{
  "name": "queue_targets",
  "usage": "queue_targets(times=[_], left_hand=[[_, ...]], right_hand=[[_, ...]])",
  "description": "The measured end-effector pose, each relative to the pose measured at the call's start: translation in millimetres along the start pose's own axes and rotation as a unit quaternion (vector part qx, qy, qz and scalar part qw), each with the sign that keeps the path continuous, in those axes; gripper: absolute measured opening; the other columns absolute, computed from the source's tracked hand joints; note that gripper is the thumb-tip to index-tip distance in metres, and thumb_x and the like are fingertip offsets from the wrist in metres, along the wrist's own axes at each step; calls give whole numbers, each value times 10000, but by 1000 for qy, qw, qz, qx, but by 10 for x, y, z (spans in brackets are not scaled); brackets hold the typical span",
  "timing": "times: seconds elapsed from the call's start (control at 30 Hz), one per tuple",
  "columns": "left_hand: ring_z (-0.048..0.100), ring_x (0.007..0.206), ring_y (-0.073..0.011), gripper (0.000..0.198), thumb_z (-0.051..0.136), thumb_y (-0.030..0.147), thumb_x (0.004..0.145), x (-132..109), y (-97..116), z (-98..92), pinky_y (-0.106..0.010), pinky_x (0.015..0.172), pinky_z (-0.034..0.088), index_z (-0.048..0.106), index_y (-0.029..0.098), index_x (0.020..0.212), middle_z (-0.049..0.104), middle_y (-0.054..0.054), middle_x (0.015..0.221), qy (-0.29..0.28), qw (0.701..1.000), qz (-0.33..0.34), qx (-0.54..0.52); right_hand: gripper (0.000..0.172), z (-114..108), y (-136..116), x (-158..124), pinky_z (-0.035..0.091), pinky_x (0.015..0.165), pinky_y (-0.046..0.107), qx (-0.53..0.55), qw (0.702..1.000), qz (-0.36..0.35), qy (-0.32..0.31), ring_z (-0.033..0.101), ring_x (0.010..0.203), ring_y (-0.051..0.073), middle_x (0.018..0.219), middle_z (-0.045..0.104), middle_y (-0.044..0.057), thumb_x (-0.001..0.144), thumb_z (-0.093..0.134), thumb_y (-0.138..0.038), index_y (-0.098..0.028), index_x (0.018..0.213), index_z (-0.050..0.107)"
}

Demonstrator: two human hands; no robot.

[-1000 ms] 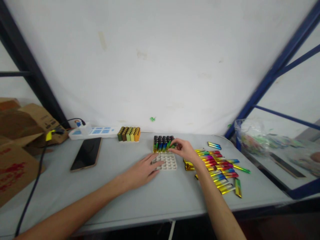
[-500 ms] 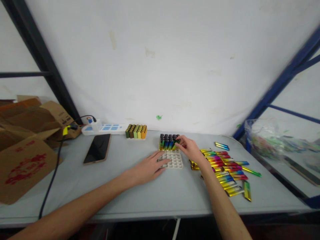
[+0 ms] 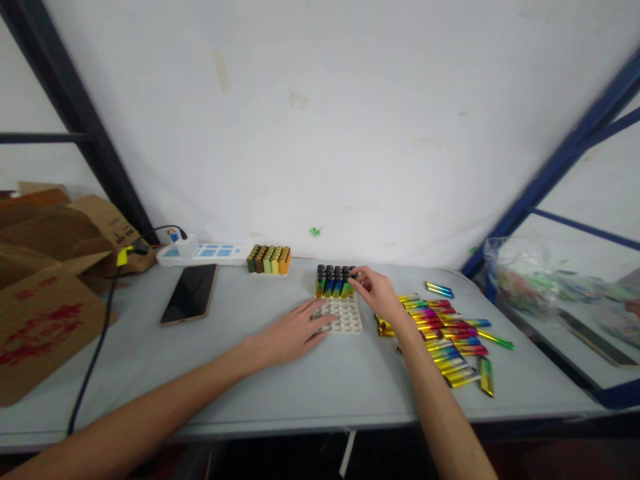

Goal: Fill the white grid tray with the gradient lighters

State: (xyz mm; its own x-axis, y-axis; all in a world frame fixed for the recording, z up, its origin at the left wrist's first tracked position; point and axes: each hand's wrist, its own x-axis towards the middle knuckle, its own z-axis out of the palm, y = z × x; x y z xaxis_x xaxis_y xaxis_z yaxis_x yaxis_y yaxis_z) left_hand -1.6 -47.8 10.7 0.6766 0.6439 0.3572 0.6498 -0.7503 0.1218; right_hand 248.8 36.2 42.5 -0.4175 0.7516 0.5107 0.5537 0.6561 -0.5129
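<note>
A white tray with holes (image 3: pixel 347 324) lies on the table, its rear rows filled with upright metallic lighters (image 3: pixel 331 285) in green, blue and gold with dark tops. My left hand (image 3: pixel 295 333) rests over the tray's left side, palm down with fingers spread, holding nothing. At the right end of the filled rows, my right hand (image 3: pixel 375 290) pinches a lighter (image 3: pixel 349 288) by its upper part. That lighter is partly hidden by the fingers. Beneath and beside my right forearm spreads a pile of shiny multicoloured lighters (image 3: pixel 457 333).
Another tray of lighters (image 3: pixel 269 260) stands near the wall beside a white power strip (image 3: pixel 217 253). A phone (image 3: pixel 190 293) lies to the left, by an open cardboard box (image 3: pixel 45 320) and a black cable (image 3: pixel 95 360). Two lighters (image 3: pixel 440 290) lie apart at the back right, near a plastic bag (image 3: pixel 520 273).
My right fingertips have moved up slightly against the rows, and the lighter in them looks more upright. My left hand stays on the tray. The whole view has shifted a little.
</note>
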Motion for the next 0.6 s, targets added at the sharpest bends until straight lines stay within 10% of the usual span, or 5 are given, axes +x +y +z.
queue_targets(times=[0.3, 0.6], left_hand=[[481, 1347, -286, 377, 481, 265, 1022, 2, -28, 16, -484, 1133, 439, 555, 267, 1392, 493, -126, 1453, 7, 1000, 5, -13], [480, 1351, -278, 371, 486, 281, 1024, -13, -56, 43, -474, 1139, 438, 565, 273, 1387, 498, -115, 1456, 21, 1000, 6, -19]], right_hand=[[319, -268, 542, -89, 448, 978, 373, -230, 951, 186, 93, 608, 1056, 271, 1112, 660, 172, 934, 458, -218, -109, 1171, 642], [507, -278, 762, -344, 223, 1131, 677, -321, 859, 396, 54, 249, 1473, 406, 1557, 350, 228, 948, 448, -273, -147, 1437, 488]])
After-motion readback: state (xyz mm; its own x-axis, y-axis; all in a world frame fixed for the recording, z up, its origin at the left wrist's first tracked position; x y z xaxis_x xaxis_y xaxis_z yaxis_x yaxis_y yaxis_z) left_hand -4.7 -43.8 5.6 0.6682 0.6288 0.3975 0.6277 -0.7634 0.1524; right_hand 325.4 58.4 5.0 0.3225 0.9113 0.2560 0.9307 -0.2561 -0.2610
